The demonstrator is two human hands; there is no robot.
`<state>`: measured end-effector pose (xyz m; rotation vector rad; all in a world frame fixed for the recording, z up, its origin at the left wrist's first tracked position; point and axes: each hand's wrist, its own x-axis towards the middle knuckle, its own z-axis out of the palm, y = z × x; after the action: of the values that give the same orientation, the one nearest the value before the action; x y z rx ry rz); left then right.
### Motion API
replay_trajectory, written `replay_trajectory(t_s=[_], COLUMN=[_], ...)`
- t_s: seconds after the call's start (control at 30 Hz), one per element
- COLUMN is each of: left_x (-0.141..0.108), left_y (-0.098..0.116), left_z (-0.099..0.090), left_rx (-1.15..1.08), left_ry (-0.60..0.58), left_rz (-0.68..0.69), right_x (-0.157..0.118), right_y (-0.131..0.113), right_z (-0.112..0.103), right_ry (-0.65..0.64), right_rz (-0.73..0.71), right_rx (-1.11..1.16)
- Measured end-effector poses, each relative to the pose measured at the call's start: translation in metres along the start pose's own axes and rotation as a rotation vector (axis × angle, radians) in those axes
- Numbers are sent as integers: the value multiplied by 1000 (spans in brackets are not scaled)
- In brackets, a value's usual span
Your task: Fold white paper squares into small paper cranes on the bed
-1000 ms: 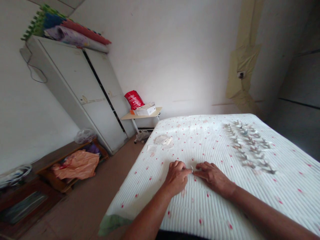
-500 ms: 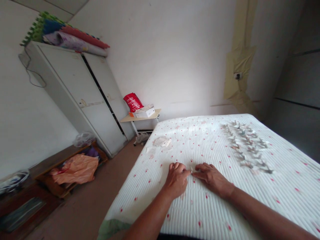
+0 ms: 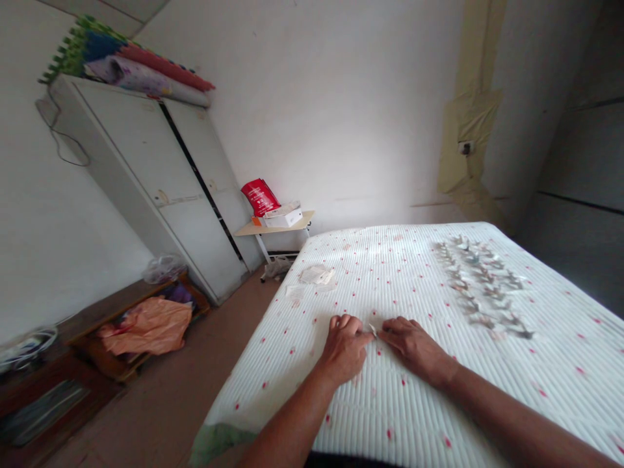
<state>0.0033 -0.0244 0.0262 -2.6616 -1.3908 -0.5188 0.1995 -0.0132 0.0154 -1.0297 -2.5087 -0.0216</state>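
Low over the mattress, my left hand (image 3: 344, 349) and my right hand (image 3: 413, 342) meet at the fingertips. Between them is a small, pale piece of folded paper (image 3: 373, 330), pinched from both sides; its fine folds are too small to make out. The other fingers of both hands are curled. To the right lie rows of small folded paper figures (image 3: 485, 289) that look like cranes, grey and white. Flat paper sheets (image 3: 316, 275) lie in a loose pile to the left, beyond my left hand.
The mattress (image 3: 390, 403) has a ribbed white cover with red spots. Past its far left corner stands a small table (image 3: 244, 230) with a red bag (image 3: 260, 197) and a white box (image 3: 283, 219). A grey cabinet (image 3: 131, 162) and a low wooden unit (image 3: 92, 364) are at left.
The folded paper has turned slightly and shows more between the fingertips. My right hand has shifted a little; my left hand is nearly still.
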Motion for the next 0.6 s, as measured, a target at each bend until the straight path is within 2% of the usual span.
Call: replay_trajectory(t_s=[0.17, 0.4, 0.5, 0.6], left_x=[4, 15, 14, 9], left_y=[-3, -5, -4, -5], left_z=[-2, -10, -8, -5], left_rx=[39, 93, 90, 64], left_ry=[-15, -68, -65, -45], left_rz=[47, 213, 211, 136], right_x=[-1, 1, 2, 2], right_y=[1, 2, 1, -1], right_z=[1, -1, -1, -3], right_ry=[-13, -79, -82, -78], right_rz=[-9, -11, -1, 11], right_rx=[-19, -66, -63, -49])
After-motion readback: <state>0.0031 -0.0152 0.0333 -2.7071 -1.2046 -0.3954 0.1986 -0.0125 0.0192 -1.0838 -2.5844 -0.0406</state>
